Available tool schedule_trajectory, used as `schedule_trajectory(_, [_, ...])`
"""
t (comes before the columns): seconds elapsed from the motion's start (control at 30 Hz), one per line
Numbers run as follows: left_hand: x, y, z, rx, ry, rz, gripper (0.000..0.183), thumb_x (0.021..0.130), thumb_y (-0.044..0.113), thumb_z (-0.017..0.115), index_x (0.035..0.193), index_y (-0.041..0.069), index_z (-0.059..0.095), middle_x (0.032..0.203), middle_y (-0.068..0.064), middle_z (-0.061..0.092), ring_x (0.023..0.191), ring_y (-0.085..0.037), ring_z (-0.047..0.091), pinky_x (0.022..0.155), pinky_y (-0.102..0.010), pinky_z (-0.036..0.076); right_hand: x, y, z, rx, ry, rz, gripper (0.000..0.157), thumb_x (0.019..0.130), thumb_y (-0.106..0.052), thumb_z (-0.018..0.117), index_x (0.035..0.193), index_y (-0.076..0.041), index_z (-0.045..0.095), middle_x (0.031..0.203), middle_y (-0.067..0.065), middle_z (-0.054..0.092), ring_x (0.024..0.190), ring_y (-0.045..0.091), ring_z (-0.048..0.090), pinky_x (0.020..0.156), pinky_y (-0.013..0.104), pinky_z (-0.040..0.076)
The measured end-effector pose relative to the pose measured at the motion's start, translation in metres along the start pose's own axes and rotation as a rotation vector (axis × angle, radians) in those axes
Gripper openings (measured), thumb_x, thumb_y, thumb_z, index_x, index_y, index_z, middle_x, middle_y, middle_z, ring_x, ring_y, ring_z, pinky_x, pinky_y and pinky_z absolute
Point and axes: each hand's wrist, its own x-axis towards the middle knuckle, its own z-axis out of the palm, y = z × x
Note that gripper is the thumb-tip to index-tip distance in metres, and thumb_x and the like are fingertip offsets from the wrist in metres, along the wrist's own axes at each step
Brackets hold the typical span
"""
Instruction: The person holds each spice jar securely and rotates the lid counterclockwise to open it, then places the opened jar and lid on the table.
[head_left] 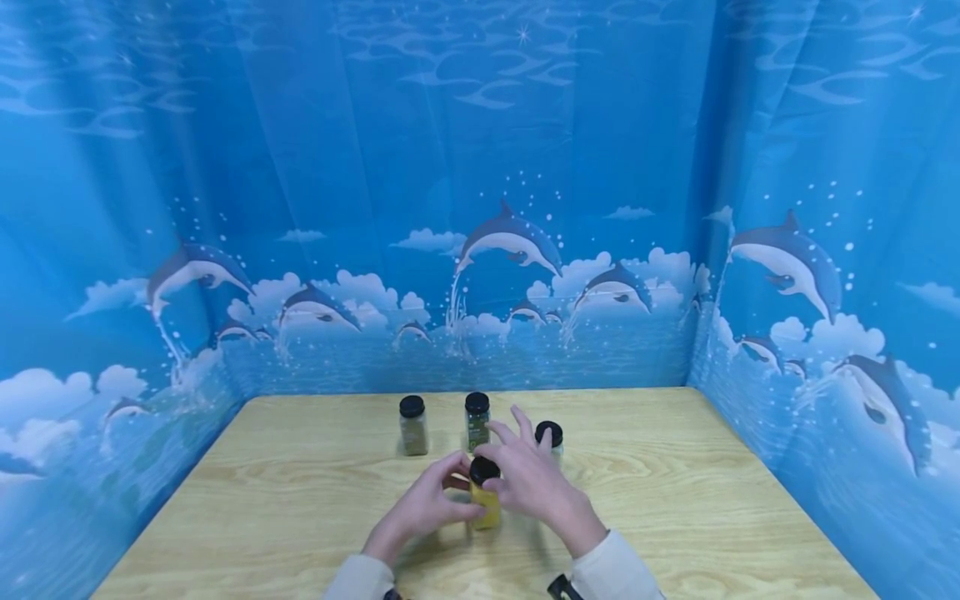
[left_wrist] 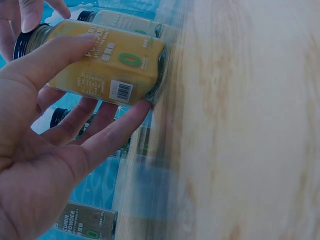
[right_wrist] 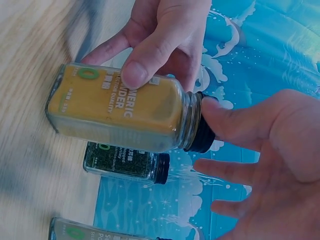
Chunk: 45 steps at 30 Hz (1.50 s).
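A square glass jar of yellow turmeric powder [head_left: 486, 510] with a black lid [right_wrist: 202, 127] stands near the middle of the wooden table. My left hand [head_left: 431, 500] holds its body, the thumb across the label and the fingers round the far side. My right hand [head_left: 534, 482] is at the top of the jar. Its thumb presses the lid's side, other fingers spread out straight, and the index finger is partly hidden by the lid. Behind stands a jar of chopped parsley [right_wrist: 122, 162], partly covered by the right hand in the head view.
To the left at the back is a cumin powder jar [head_left: 413, 429]. Another black-lidded jar [head_left: 550, 435] with pale contents stands just beyond the right hand. A blue dolphin-print curtain [head_left: 450, 167] borders the wooden table [head_left: 300, 500] at the back and sides.
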Motion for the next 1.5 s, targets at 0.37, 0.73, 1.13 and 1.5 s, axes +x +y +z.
schedule_trajectory(0.37, [0.0, 0.002, -0.001, -0.004, -0.005, -0.016, 0.046, 0.073, 0.024, 0.081, 0.112, 0.022, 0.056, 0.113, 0.0, 0.06, 0.107, -0.018, 0.06, 0.097, -0.035, 0.051, -0.001, -0.001, -0.003, 0.017, -0.042, -0.004, 0.044, 0.08, -0.024, 0.073, 0.123, -0.028, 0.062, 0.149, 0.005, 0.04, 0.146, 0.041, 0.009, 0.098, 0.083, 0.011])
schedule_trajectory(0.73, [0.0, -0.002, -0.001, 0.013, 0.0, 0.035, 0.043, 0.073, 0.019, 0.081, 0.108, 0.018, 0.057, 0.111, 0.0, 0.061, 0.106, -0.019, 0.061, 0.095, -0.025, 0.051, 0.001, 0.0, 0.0, 0.024, -0.008, -0.059, 0.044, 0.079, -0.018, 0.075, 0.121, -0.022, 0.062, 0.14, 0.005, 0.05, 0.142, 0.04, 0.023, 0.101, 0.079, 0.021])
schedule_trajectory(1.13, [-0.001, 0.0, -0.002, 0.002, -0.002, 0.001, 0.042, 0.072, 0.02, 0.081, 0.106, 0.015, 0.056, 0.111, -0.003, 0.06, 0.106, -0.02, 0.06, 0.095, -0.034, 0.052, 0.001, 0.005, -0.005, 0.042, 0.052, -0.077, 0.046, 0.085, -0.014, 0.067, 0.129, -0.025, 0.055, 0.117, -0.001, 0.062, 0.107, 0.021, 0.054, 0.078, 0.035, 0.048])
schedule_trajectory(1.5, [-0.003, -0.002, -0.008, -0.021, -0.02, -0.002, 0.041, 0.073, 0.019, 0.081, 0.104, 0.011, 0.055, 0.113, -0.006, 0.061, 0.106, -0.022, 0.061, 0.095, -0.035, 0.053, 0.003, 0.014, -0.005, 0.094, 0.09, -0.019, 0.037, 0.086, -0.019, 0.068, 0.121, -0.021, 0.06, 0.105, 0.002, 0.063, 0.093, 0.018, 0.058, 0.076, 0.034, 0.052])
